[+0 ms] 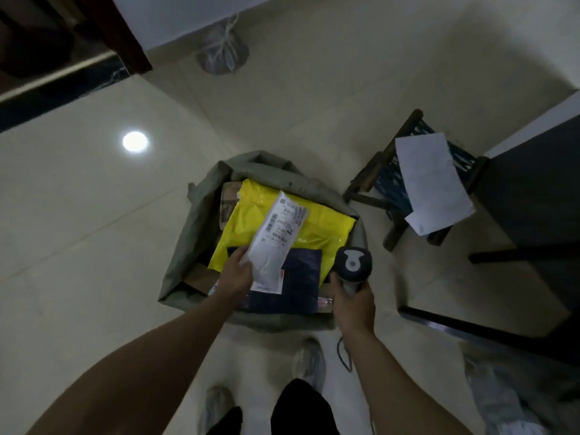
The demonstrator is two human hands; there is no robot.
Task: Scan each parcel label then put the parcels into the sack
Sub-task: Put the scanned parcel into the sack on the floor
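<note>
Gleaming pale floor tiles (94,233) bear the sack (187,246) near a chair (388,183).

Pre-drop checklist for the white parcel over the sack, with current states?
1. Left hand grips the white parcel by its near end: ok.
2. Label faces up, unobstructed: ok.
3. Right hand holds the scanner by its handle: ok.
4. Scanner aimed at the label, scan registered: cannot tell; no beam or indicator shows.
5. Sack mouth open beneath the parcel: ok.
6. Room in the sack: cannot tell; the yellow parcel and dark blue parcel lie on top and hide the depth.
</note>
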